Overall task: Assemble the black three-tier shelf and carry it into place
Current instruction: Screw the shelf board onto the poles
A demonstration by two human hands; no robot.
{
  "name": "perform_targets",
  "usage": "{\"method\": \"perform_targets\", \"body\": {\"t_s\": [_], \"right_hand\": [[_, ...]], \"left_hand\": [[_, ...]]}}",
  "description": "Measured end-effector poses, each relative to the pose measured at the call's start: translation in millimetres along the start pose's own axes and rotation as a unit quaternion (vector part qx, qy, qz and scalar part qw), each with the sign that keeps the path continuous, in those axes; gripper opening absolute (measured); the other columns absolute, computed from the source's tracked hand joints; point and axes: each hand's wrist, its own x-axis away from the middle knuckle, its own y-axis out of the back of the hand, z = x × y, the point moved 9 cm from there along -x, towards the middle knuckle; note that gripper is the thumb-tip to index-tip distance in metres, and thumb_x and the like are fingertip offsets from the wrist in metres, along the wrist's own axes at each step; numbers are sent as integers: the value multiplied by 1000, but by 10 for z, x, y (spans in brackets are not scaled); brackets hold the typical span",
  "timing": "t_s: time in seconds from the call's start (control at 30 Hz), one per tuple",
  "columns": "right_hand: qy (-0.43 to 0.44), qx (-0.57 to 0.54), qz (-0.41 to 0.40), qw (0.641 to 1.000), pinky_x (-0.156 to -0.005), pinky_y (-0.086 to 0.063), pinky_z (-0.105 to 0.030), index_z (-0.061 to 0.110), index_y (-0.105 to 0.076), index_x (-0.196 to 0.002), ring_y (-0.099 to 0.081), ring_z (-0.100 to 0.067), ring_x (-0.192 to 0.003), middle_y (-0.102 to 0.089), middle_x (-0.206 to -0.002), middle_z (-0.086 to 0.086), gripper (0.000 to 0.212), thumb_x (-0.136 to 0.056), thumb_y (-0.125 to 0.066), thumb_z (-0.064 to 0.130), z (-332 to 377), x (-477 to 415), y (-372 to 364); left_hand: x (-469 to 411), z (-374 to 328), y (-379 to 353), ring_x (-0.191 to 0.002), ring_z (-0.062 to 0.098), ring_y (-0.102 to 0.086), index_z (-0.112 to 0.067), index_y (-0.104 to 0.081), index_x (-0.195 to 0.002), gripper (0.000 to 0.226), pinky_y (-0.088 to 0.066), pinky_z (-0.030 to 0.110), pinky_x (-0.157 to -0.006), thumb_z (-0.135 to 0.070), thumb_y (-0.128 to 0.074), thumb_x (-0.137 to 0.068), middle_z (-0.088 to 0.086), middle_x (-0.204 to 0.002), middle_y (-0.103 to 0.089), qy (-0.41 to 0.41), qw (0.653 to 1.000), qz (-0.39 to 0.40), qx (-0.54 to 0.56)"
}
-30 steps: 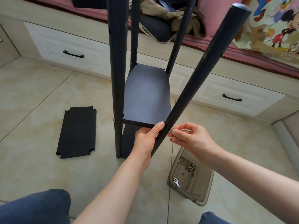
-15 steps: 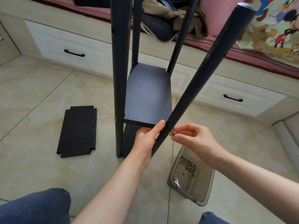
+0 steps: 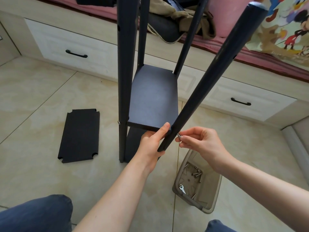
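The black shelf frame stands on the floor with a middle board (image 3: 153, 96) fixed between its posts and a lower board under it. The near right post (image 3: 209, 77) leans outward. My left hand (image 3: 153, 143) grips the front right corner of the middle board, thumb on top, beside that post. My right hand (image 3: 199, 143) pinches a silver screw (image 3: 179, 135) whose tip sits at the side of the leaning post. A screw head (image 3: 119, 122) shows on the near left post (image 3: 125, 77). A loose black board (image 3: 79, 135) lies flat on the floor to the left.
A clear plastic bin (image 3: 210, 196) with several screws and a small wrench (image 3: 182, 189) lies on the tiles at the lower right. Behind the shelf runs a bed base with drawers (image 3: 75, 46), bedding and clothes on top. My knees show at the bottom edge.
My right hand has brought the screw against the side of the leaning post and turned slightly. My left hand keeps its grip on the board corner.
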Motion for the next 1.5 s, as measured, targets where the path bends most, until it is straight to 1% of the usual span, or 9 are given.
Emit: {"method": "perform_targets", "body": {"t_s": [0.17,0.33,0.47,0.6,0.73,0.87,1.03,1.37,1.5], "right_hand": [[32,27,-7,999,-67,-58,-21,0,-68,-86,-74,-20,-67,-76,-76,-13,4,-85,-71,-3,22,-34,7],[106,151,-1,983,-74,-58,-24,17,-65,-91,-73,-16,-68,-76,-75,-1,18,-84,-76,5,139,-73,-6],[153,206,15,966,-73,-55,-24,28,-60,-105,-69,-14,-73,-73,-80,1,32,-86,-75,7,220,-35,-52],[200,281,41,938,-74,-55,-24,35,-51,-122,-63,-11,-85,-59,-98,12,46,-91,-68,5,332,12,-173],[182,256,71,947,-75,-59,-35,38,-47,-119,-64,-12,-87,-55,-102,17,48,-94,-60,0,318,-15,-243],[178,240,90,950,-75,-59,-35,45,-47,-115,-65,-14,-86,-54,-100,23,51,-94,-60,0,300,-48,-229],[179,229,95,952,-74,-60,-35,59,-46,-111,-67,-15,-81,-58,-104,11,62,-95,-60,1,285,-71,-225],[184,239,87,950,-70,-58,-26,65,-42,-111,-68,-12,-81,-55,-98,25,63,-95,-61,6,247,-78,-257],[185,255,80,946,-69,-55,-22,63,-42,-109,-66,-9,-80,-55,-98,27,61,-95,-62,7,286,-59,-265]], "left_hand": [[-15,7,14,-114,13,-62,-47,-76,-77,13,-42,56,-103,-57,-71,-70,-16,-95,-75,-7,1000,2,1],[-28,47,34,-112,13,-62,-45,-76,-81,18,-43,55,-103,-59,-71,-70,-18,-95,-76,-4,1000,-4,-6],[-26,77,56,-111,14,-64,-29,-72,-99,42,-43,54,-102,-59,-72,-69,-13,-100,-77,1,1000,-14,-2],[-12,80,51,-111,12,-64,-30,-71,-103,41,-42,52,-102,-58,-72,-72,-13,-102,-76,7,1000,-6,-3],[-13,110,31,-117,17,-61,-31,-75,-97,34,-38,58,-104,-57,-72,-74,-10,-108,-76,27,999,9,15],[-35,133,25,-118,19,-60,-27,-74,-98,39,-36,64,-107,-57,-72,-74,-5,-111,-75,34,999,4,26],[-46,107,-2,-111,16,-63,-31,-74,-92,33,-35,70,-106,-58,-72,-73,-10,-100,-77,31,999,5,30],[3,84,32,-111,15,-63,-33,-73,-93,31,-40,57,-102,-58,-69,-76,-13,-100,-76,16,1000,-11,-3],[16,66,42,-109,11,-65,-34,-68,-111,26,-44,45,-91,-51,-67,-91,-17,-101,-76,5,999,-32,-15]]}}
